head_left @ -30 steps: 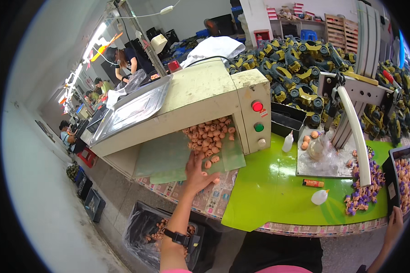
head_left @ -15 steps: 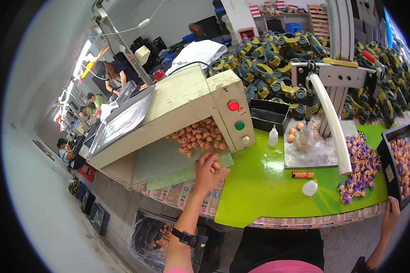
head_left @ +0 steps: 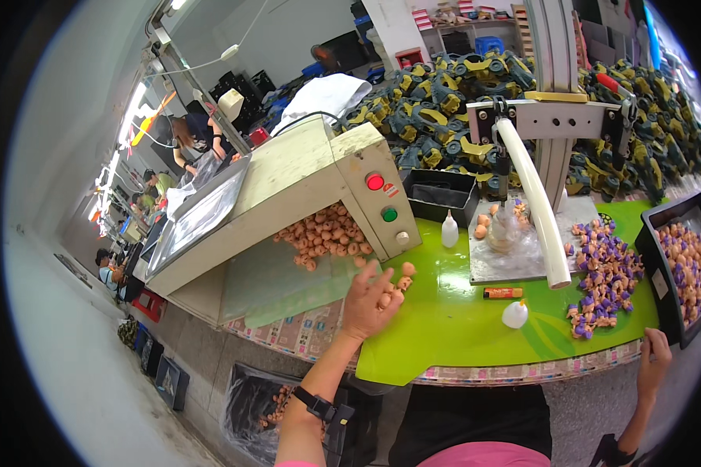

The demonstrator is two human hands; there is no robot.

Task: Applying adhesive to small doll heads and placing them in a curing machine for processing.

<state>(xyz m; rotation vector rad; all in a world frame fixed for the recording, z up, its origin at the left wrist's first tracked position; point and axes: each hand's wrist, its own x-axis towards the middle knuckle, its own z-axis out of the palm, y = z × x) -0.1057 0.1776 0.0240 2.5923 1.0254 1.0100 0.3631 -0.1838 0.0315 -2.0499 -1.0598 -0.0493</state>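
Observation:
Fingers spread, my left hand point(head_left: 368, 303) is at the left edge of the green mat point(head_left: 444, 335), by the mouth of the cream machine point(head_left: 288, 194). Beside its thumb and palm lie a few small round flesh-coloured doll heads point(head_left: 405, 282), some partly under the hand. A heap of the same heads point(head_left: 331, 233) rests inside the machine opening. My right hand point(head_left: 654, 354) hangs at the right table edge, just off the near corner of a black tray point(head_left: 662, 292) of small doll parts. Its fingers are curled, with nothing visible in them.
A press stand with a white tube point(head_left: 537, 210) rises from the mat. Purple-and-flesh figures point(head_left: 604, 280), two white squeeze bottles point(head_left: 449, 231) and an orange-labelled tube point(head_left: 503, 293) lie around it. Behind are a black bin point(head_left: 444, 194) and piled yellow-grey toy vehicles point(head_left: 436, 109). Other people work at left.
My left hand has moved right from the machine opening and spread its fingers; several heads now lie on the green mat. My right hand has come away from the black tray's edge.

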